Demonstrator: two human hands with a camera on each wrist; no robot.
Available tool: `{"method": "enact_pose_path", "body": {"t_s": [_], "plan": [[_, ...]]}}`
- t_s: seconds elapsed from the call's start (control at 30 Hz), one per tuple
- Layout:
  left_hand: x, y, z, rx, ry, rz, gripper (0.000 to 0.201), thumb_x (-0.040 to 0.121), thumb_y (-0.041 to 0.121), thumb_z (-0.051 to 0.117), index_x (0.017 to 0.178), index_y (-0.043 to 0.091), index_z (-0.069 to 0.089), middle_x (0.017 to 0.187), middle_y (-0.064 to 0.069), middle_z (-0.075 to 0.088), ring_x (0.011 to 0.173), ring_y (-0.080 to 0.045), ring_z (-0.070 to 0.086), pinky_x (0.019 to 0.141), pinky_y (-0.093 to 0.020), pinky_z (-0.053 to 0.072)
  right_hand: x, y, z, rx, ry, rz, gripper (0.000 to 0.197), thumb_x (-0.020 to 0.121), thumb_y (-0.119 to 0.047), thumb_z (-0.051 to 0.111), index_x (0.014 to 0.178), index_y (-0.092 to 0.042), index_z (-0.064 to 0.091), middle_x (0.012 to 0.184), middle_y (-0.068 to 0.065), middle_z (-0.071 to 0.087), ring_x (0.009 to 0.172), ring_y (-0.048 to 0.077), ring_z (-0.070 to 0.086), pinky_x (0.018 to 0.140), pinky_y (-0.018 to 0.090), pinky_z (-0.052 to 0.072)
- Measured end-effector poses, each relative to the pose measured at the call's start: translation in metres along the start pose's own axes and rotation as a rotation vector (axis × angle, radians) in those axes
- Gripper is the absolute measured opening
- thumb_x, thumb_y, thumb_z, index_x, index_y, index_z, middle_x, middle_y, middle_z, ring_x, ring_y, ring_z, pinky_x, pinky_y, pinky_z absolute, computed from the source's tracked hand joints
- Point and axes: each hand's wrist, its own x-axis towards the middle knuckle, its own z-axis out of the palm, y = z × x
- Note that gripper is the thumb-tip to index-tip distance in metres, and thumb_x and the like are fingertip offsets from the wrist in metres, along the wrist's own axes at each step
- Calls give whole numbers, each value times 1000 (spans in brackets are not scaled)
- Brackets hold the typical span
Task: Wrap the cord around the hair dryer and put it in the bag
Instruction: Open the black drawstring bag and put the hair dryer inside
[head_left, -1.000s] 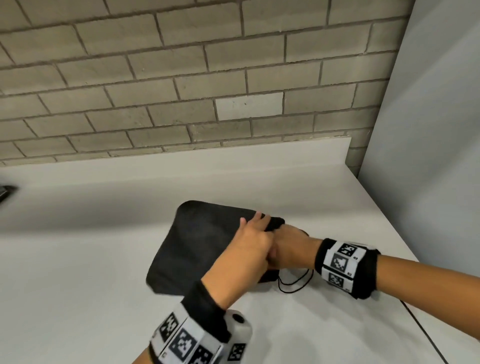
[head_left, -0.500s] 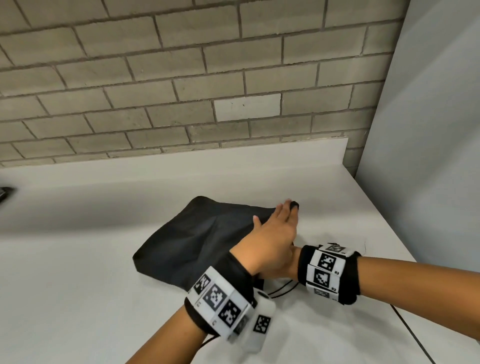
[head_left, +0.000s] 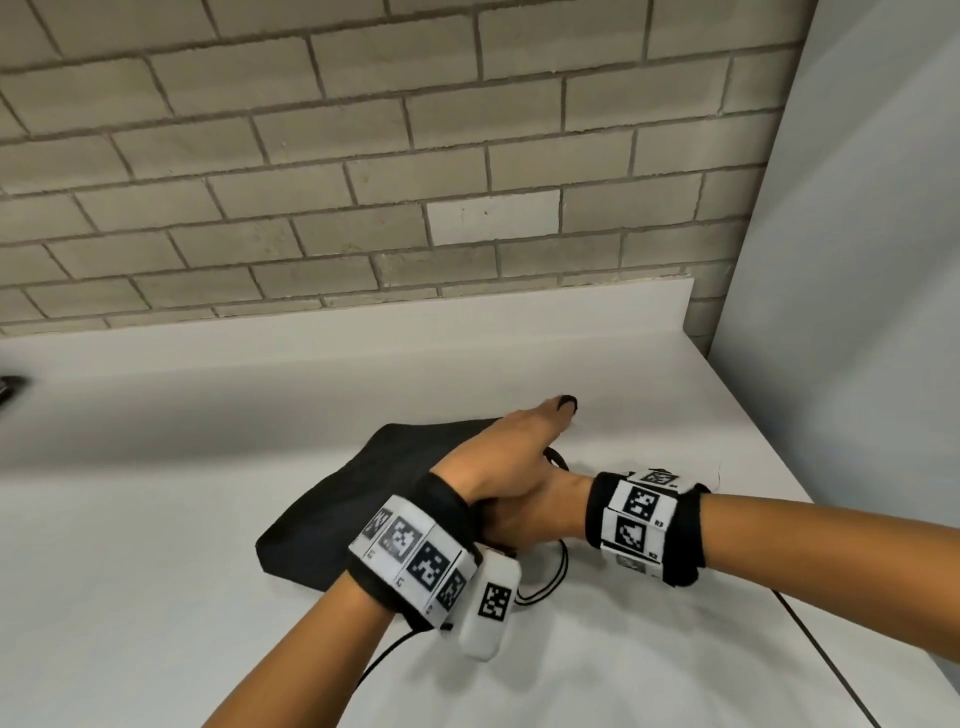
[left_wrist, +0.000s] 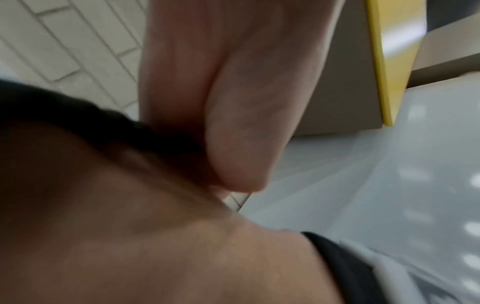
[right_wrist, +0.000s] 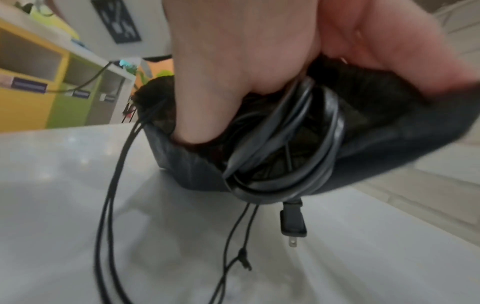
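A black drawstring bag (head_left: 363, 493) lies on the white counter (head_left: 182, 597). In the right wrist view its mouth (right_wrist: 389, 148) is open and shows the coiled hair dryer cord (right_wrist: 298, 164), with the plug (right_wrist: 292, 222) hanging out. The dryer's body is hidden inside. My right hand (head_left: 540, 514) is at the mouth, fingers (right_wrist: 202, 102) tucked inside and thumb over the rim, gripping the bag. My left hand (head_left: 540, 421) lies across the right hand and the bag top, fingers (left_wrist: 207, 82) straight. Thin drawstrings (right_wrist: 109, 195) trail onto the counter.
A brick wall (head_left: 363, 182) backs the counter and a grey panel (head_left: 857, 312) closes its right side. The counter's right edge (head_left: 831, 654) runs close to my right forearm. A small dark object (head_left: 10, 389) sits at the far left.
My left hand slid forward and right over the bag's mouth and straightened its fingers. The bag and my right hand shifted nearer to me and a little left.
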Motion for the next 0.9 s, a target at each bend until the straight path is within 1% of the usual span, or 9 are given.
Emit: {"method": "enact_pose_path", "body": {"t_s": [0.13,0.17,0.23,0.3,0.4,0.5,0.57,0.7,0.9], "plan": [[-22,-1,9,-75,32,15,79,80,-13,31,149,14,2,159,-1,-4,144,-12,-3,115,-23,1,-3,10,-11,-232,-124,42,54,101,-33,30,147,-5,20,154,12,23,141,33,19,115,40,12],[-29,-1,14,-79,36,18,82,80,-14,31,149,14,-2,158,1,-11,142,-10,-10,116,-27,-2,-4,14,-17,-203,-133,64,50,101,-31,29,142,-3,29,147,12,34,135,34,29,113,40,16],[-40,1,29,-46,33,8,85,79,-15,33,147,12,-9,154,4,-20,138,-8,-22,116,-33,-7,-4,25,-24,-108,-106,55,33,101,-24,31,108,-1,55,101,12,56,95,25,51,99,36,32],[-42,1,47,35,93,-5,90,78,-14,39,146,11,-15,154,-1,-27,137,-14,-30,116,-44,-7,1,36,-24,-39,-85,78,33,100,-21,34,90,1,57,81,9,53,85,19,45,91,30,39],[-34,-7,72,109,296,-54,101,74,-15,46,146,21,-14,153,2,-32,135,-22,-37,113,-56,-9,8,49,-12,207,31,64,30,99,-19,39,111,0,59,102,8,62,97,15,51,89,19,40],[-34,-15,82,111,518,-109,111,67,-24,42,144,41,-4,156,-5,-22,139,-33,-27,114,-55,-5,5,49,-6,536,249,-99,36,98,-21,42,133,-14,48,137,0,51,119,9,49,103,22,38],[-41,-24,89,92,688,-92,111,64,-30,42,142,45,17,159,-10,-3,143,-36,-9,114,-53,8,0,49,-4,693,276,-55,36,98,-25,42,134,-22,47,133,-7,51,114,4,47,97,18,35],[-56,-44,114,112,850,-47,80,62,-31,53,123,20,57,154,-11,25,144,-33,8,112,-52,20,1,57,5,976,308,89,17,94,-38,48,101,-29,61,109,-9,63,100,9,57,87,25,44],[-51,-40,143,170,705,-193,88,50,-29,48,127,11,36,159,-7,-2,144,-34,-7,111,-58,15,10,55,1,1416,170,111,22,94,-24,50,75,-16,59,74,3,65,65,13,60,57,17,50]]}}
